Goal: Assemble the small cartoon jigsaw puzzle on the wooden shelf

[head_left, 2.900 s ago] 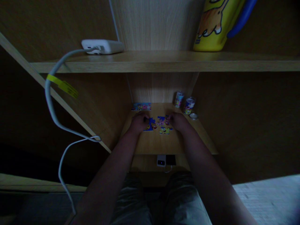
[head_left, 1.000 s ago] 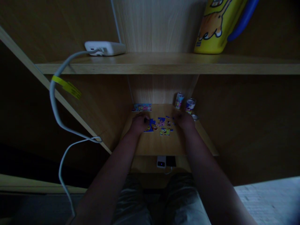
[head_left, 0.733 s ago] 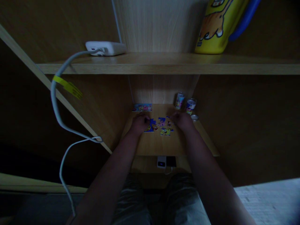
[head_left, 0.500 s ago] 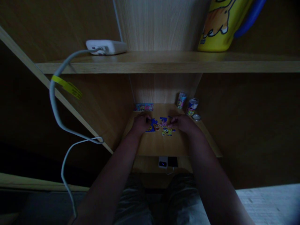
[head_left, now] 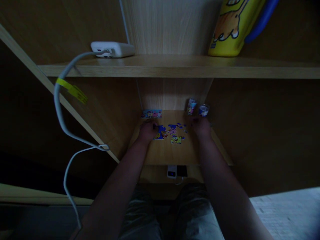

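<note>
Several joined puzzle pieces with a blue and yellow print (head_left: 160, 132) lie on the wooden board (head_left: 172, 155). At their left edge rests my left hand (head_left: 148, 131), its fingers curled; whether it holds anything is too dark to tell. Pink-printed pieces (head_left: 172, 130) and yellow-printed pieces (head_left: 176, 140) lie just to the right, with small loose pieces (head_left: 179, 125) beside them. My right hand (head_left: 200, 126) is over the board's right side, in front of the two cans, fingers bent and blurred. A printed picture card (head_left: 151, 114) lies at the back left.
Two printed cans (head_left: 191, 106) (head_left: 203, 110) stand at the back right. On the shelf (head_left: 160, 71) above are a white charger (head_left: 113, 49) with a hanging cable (head_left: 58, 110) and a yellow mug (head_left: 227, 33). A white device (head_left: 171, 171) and a black one (head_left: 182, 171) lie at the front.
My right hand has moved away from the puzzle pieces, right and back toward the cans, uncovering small loose pieces. My left hand stays by the joined pieces. The view has shifted slightly.
</note>
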Motion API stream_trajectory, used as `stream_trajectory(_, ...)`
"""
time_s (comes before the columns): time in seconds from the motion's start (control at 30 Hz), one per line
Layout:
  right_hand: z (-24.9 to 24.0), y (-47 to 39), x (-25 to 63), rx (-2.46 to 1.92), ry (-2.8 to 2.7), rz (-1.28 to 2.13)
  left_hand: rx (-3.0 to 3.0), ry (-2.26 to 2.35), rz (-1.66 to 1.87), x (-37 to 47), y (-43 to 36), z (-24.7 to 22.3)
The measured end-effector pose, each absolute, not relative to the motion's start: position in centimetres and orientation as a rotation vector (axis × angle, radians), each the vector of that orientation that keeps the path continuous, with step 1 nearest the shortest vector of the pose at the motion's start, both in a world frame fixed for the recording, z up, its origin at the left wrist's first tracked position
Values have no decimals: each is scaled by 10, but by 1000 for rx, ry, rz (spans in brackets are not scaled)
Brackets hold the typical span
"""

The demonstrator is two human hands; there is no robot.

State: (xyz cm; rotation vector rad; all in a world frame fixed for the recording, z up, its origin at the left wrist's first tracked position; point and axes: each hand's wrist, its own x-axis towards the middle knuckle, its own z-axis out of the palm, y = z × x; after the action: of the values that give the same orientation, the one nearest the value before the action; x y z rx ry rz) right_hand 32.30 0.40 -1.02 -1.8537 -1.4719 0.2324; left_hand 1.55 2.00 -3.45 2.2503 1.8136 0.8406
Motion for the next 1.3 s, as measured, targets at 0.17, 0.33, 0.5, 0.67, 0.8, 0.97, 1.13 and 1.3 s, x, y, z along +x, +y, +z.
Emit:
stream_trajectory(0.17,-11,0,325,-2027,-1449,195,2263,1821,842,16,18,-32)
stream_trajectory(0.33,-11,3,325,-1985,-1465,174,2253,1844,831,17,17,-31)
stream_trajectory(0.5,-15,7,325,-2061,-1508,215,2249,1847,816,17,18,-32)
stream_trajectory(0.67,-17,2,323,-2155,-1634,170,2257,1871,792,17,18,-32)
stream_trajectory(0.8,-16,0,322,-2170,-1647,162,2260,1830,813,16,19,-33)
stream_trajectory(0.97,-16,2,323,-2149,-1684,145,2266,1826,810,15,21,-33)
stream_trajectory(1.13,-15,4,313,-2020,-1891,51,2251,1802,824,16,19,-33)
stream_trajectory(1.3,-15,8,302,-1960,-2052,31,2252,1838,822,17,18,-32)
